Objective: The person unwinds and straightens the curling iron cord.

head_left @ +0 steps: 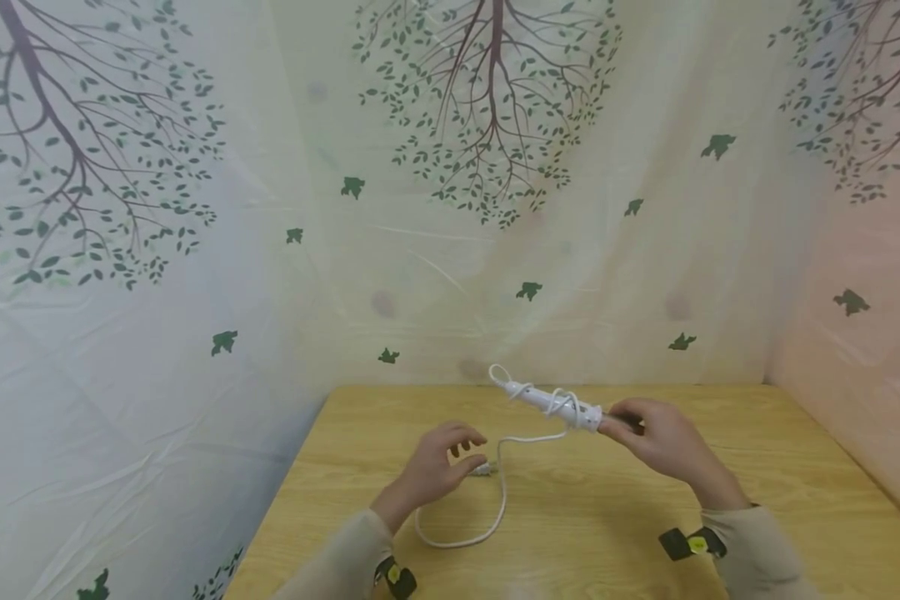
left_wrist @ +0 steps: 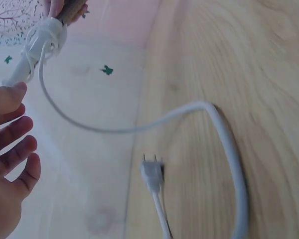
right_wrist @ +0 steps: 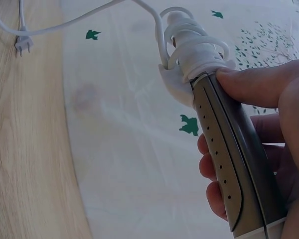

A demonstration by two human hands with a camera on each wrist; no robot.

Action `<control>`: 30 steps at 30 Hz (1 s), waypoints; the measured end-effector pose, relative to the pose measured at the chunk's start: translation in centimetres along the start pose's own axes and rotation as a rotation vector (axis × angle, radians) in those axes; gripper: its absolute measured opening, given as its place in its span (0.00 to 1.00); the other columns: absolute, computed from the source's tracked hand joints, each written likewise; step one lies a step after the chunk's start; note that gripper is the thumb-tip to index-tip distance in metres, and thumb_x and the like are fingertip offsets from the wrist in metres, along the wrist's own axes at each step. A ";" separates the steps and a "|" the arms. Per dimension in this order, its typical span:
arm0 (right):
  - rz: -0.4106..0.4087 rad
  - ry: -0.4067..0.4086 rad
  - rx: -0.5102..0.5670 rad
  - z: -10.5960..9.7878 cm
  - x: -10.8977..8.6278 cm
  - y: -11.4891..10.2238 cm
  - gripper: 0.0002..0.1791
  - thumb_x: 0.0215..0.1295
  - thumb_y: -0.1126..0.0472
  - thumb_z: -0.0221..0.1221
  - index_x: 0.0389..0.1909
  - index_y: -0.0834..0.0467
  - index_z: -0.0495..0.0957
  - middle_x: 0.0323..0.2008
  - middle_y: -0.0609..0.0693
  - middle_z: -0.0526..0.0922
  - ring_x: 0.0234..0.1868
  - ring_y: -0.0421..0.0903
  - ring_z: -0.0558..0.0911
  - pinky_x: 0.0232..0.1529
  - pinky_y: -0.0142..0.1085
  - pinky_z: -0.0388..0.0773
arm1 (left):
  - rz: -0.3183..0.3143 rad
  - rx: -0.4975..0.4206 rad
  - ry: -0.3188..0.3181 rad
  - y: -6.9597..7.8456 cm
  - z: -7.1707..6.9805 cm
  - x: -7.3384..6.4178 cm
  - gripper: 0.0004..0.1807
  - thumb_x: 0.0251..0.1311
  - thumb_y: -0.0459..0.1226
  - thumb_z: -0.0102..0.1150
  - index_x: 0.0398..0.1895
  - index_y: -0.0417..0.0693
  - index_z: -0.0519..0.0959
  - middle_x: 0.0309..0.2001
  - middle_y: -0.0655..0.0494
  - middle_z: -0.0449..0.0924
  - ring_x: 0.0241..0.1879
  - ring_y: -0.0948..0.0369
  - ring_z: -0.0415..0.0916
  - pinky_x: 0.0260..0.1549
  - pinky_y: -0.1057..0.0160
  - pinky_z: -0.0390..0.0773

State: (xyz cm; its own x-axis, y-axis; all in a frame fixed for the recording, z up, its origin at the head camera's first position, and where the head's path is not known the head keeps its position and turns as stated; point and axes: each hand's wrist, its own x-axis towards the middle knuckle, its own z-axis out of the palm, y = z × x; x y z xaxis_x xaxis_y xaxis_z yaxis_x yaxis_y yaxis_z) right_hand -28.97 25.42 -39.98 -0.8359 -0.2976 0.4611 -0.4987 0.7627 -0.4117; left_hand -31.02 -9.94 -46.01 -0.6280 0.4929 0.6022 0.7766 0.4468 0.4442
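My right hand (head_left: 663, 442) holds a hair straightener (head_left: 589, 417) up above the table, gripping its dark, dotted end (right_wrist: 222, 149) with thumb on one side and fingers curled round the other. The white end points up and left, with the white cord (head_left: 504, 492) looped loosely around it. From there the cord hangs down to the table and curves toward the left. My left hand (head_left: 435, 462) is held over the table with loosely bent fingers and nothing in them. The two-pin plug (left_wrist: 152, 175) lies on the wood near that hand, its thumb overlapping the plug in the head view.
A light wooden table (head_left: 720, 467) spreads under both hands. Behind it and at both sides hang pale sheets (head_left: 435, 308) printed with trees and green leaves. Each sleeve carries a dark wrist strap (head_left: 678, 544).
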 end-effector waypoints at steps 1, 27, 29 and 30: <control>0.002 -0.003 0.002 0.1 0.0 0.0 0.14 0.64 0.48 0.63 0.36 0.55 0.83 0.26 0.40 0.80 0.21 0.33 0.69 0.20 0.28 0.68 | 0.017 -0.011 0.004 0.3 0.3 0.5 0.11 0.59 0.38 0.67 0.44 0.47 0.82 0.40 0.54 0.83 0.35 0.61 0.76 0.30 0.65 0.79; 0.004 -0.031 0.023 0.6 0.0 0.2 0.14 0.65 0.48 0.62 0.37 0.56 0.83 0.28 0.40 0.80 0.24 0.33 0.71 0.22 0.29 0.69 | 0.142 0.033 0.041 2.0 3.9 4.0 0.02 0.55 0.34 0.69 0.32 0.48 0.86 0.30 0.60 0.83 0.34 0.65 0.75 0.36 0.70 0.76; 0.008 -0.033 0.022 0.6 0.0 0.2 0.14 0.65 0.48 0.62 0.37 0.56 0.83 0.28 0.41 0.80 0.24 0.33 0.71 0.22 0.29 0.69 | 0.138 0.025 0.036 2.0 4.0 4.0 0.02 0.55 0.33 0.69 0.32 0.47 0.86 0.30 0.59 0.83 0.34 0.64 0.75 0.35 0.67 0.77; 0.010 -0.034 0.023 0.6 0.0 0.2 0.15 0.65 0.48 0.62 0.37 0.56 0.83 0.28 0.41 0.81 0.24 0.33 0.71 0.22 0.29 0.69 | 0.138 0.024 0.036 2.0 4.0 3.9 0.02 0.55 0.33 0.69 0.32 0.47 0.85 0.30 0.59 0.82 0.34 0.64 0.76 0.35 0.66 0.78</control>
State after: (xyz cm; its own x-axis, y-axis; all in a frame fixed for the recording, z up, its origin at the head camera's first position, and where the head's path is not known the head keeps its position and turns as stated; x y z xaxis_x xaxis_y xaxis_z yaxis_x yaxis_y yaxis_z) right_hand -29.23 25.26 -40.51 -0.8480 -0.3098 0.4301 -0.4951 0.7526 -0.4340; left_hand -32.18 -4.17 -45.39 -0.5129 0.5237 0.6802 0.8537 0.3943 0.3402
